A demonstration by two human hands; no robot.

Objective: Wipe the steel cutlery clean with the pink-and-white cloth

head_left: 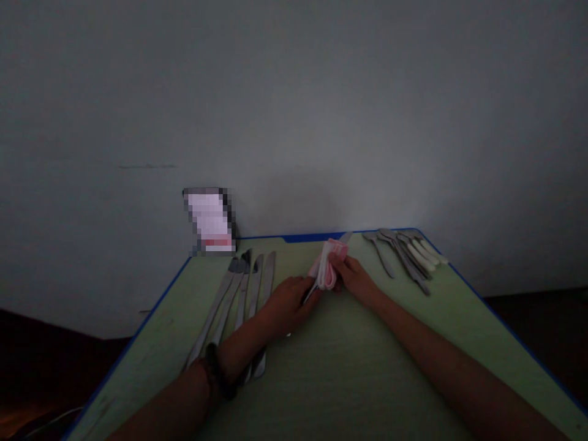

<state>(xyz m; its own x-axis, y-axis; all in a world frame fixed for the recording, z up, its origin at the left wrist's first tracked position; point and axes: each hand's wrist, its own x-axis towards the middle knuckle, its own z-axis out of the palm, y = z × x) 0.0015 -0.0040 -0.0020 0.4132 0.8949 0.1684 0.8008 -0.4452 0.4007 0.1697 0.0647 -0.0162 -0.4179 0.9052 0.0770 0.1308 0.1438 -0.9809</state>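
Note:
A folded pink and white cloth [331, 264] is wrapped about a table knife [346, 237] above the middle of the table. The knife's blade tip sticks out beyond the cloth, up and to the right, while the cloth hides its middle. My left hand [294, 301] is closed round the handle end, to the left of the cloth. From the right, my right hand [353, 277] pinches the cloth against the knife, with the thumb on top. On the left, several table knives [241, 294] lie side by side, partly behind my left forearm.
Several spoons [404, 251], some with white handles, lie at the table's back right. A lit phone [210, 220], its screen blurred out, leans on the grey wall [294, 110] at the back left. The green table [349, 380] has a blue edge.

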